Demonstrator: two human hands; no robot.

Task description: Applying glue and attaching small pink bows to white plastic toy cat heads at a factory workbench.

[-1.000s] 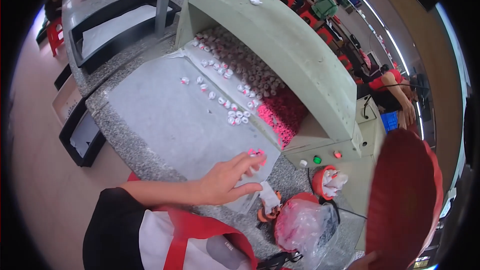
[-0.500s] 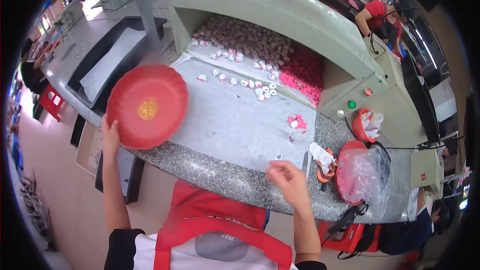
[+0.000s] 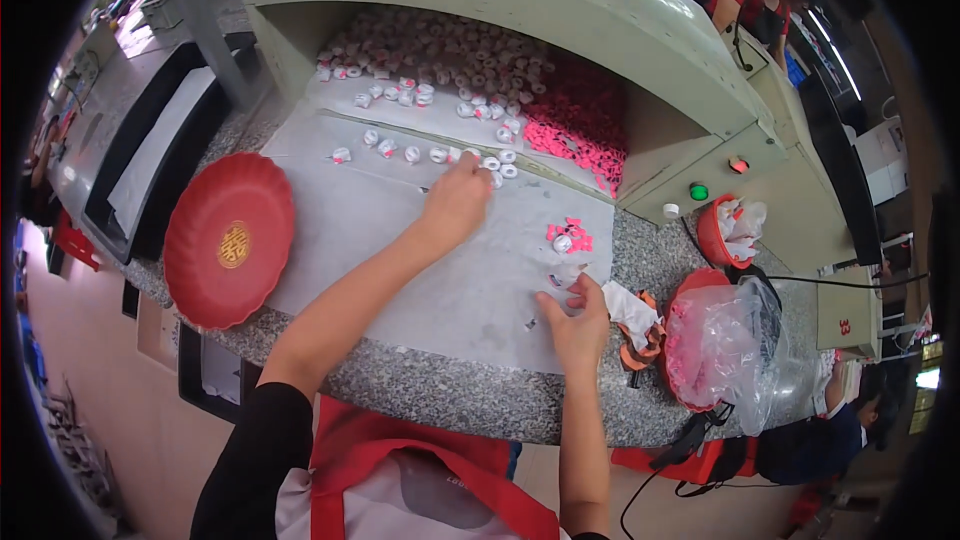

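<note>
My left hand (image 3: 456,204) reaches across the grey sheet (image 3: 420,290), its fingertips drawn together at a row of small white round pieces (image 3: 387,148) with pink bits on them. What sits between those fingers, if anything, is hidden. My right hand (image 3: 578,322) is over the sheet's right side, thumb and forefinger apart. Just beyond it lie a small crumpled clear scrap (image 3: 566,274), one white round piece (image 3: 562,243) and a little heap of pink pieces (image 3: 574,231). A red scalloped plate (image 3: 232,240) with a gold emblem rests at the bench's left front.
A pale green housing (image 3: 480,0) arches over heaps of white pieces (image 3: 430,45) and pink pieces (image 3: 575,130). To the right are an orange-handled tool (image 3: 642,345), a red bowl with clear plastic (image 3: 700,340) and a smaller red bowl (image 3: 712,235). A black tray (image 3: 130,230) is at left.
My left hand has let go of the red plate, now on the bench, and moved right to the white pieces. My right hand has moved forward, close to the clear scrap.
</note>
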